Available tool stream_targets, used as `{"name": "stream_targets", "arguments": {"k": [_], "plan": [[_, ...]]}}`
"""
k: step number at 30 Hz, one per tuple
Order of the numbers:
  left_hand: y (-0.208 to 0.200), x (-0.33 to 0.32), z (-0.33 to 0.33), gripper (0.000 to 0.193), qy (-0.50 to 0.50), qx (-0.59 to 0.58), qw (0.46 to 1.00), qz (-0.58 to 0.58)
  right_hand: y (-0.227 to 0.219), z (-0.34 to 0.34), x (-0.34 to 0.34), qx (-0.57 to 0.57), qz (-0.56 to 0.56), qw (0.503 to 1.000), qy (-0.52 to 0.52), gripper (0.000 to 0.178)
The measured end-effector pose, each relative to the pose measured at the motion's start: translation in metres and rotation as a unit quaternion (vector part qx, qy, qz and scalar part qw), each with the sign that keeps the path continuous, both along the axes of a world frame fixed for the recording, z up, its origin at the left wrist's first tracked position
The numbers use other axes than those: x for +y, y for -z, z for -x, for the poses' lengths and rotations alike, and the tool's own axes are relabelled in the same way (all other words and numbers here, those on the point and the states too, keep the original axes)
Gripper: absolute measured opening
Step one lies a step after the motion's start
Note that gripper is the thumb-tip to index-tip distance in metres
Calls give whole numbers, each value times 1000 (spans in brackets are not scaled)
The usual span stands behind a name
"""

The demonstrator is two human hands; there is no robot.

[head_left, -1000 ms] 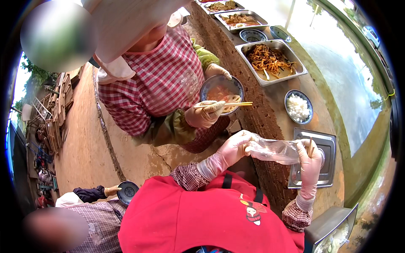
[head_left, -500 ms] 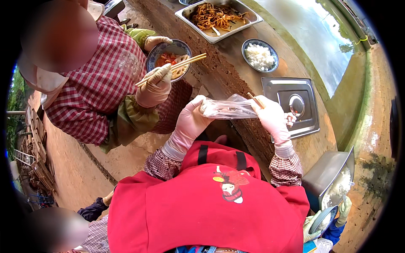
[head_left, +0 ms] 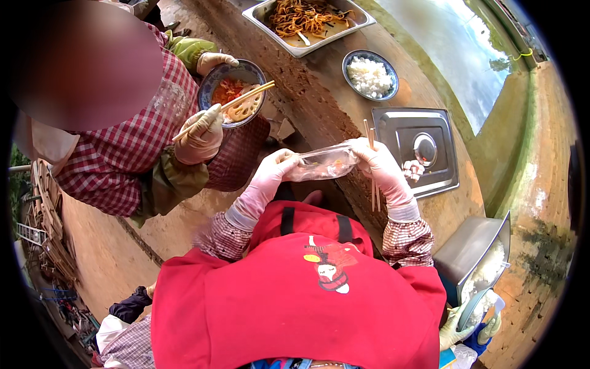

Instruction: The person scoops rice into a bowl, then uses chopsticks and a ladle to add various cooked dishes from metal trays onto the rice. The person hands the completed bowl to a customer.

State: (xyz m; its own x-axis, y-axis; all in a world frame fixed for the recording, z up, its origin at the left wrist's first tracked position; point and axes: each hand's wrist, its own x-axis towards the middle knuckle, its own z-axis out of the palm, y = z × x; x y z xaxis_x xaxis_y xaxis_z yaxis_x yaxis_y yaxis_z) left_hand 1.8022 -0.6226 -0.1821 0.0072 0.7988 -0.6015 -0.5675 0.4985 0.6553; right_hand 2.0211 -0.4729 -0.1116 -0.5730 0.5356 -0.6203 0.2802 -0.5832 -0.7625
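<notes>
Left hand [head_left: 273, 167]: gloved, thumb and fingers pinching one end of a clear plastic bag.
Right hand [head_left: 376, 165]: gloved, pinching the other end of the bag, with a pair of chopsticks [head_left: 372, 138] held upright against the palm.
Clear plastic bag [head_left: 324, 163]: stretched between the two hands, in the air by the desk's rough brown left edge; a few orange and pale bits show through it, perhaps food, though glare and folds make them hard to name.
Red garment [head_left: 289, 313]: worn by the person, with a printed figure on the front.
Steel lid [head_left: 444, 132]: on the desk [head_left: 419, 87], just right of the right hand, near the desk's right edge, round recessed handle at its middle.
Pinkish lumps [head_left: 413, 170]: on the lid, beside the right wrist.
Rice bowl [head_left: 394, 79]: beyond the lid, well inside the desk's edges, filled with white rice.
Steel tray [head_left: 362, 24]: toward the desk's far end, holding brown strips of food.
Co-worker [head_left: 117, 166]: across the left edge, gloved hands on a patterned bowl [head_left: 247, 69] of food and a second pair of chopsticks.
Steel container [head_left: 455, 255]: by the desk's near right corner, with white rice; another person's gloved hand [head_left: 453, 332] steadies a bowl there.
</notes>
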Motion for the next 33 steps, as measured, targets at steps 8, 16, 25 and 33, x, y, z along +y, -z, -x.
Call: {"name": "stream_targets", "arguments": {"k": [8, 16, 25, 33], "plan": [[-6, 9, 6, 23, -169, -238, 952, -94, 14, 3, 12, -22, -50, 998, -13, 16], [22, -15, 37, 47, -168, -214, 939, -210, -75, 35, 21, 69, -39, 995, -60, 17], [22, 67, -70, 51, -73, -647, 745, -148, -76, 48, 41, 45, -28, 996, -70, 20], [59, 90, -84, 40, -101, -785, 611, 9, -72, 38, 44, 139, 90, 985, 54, 27]]}}
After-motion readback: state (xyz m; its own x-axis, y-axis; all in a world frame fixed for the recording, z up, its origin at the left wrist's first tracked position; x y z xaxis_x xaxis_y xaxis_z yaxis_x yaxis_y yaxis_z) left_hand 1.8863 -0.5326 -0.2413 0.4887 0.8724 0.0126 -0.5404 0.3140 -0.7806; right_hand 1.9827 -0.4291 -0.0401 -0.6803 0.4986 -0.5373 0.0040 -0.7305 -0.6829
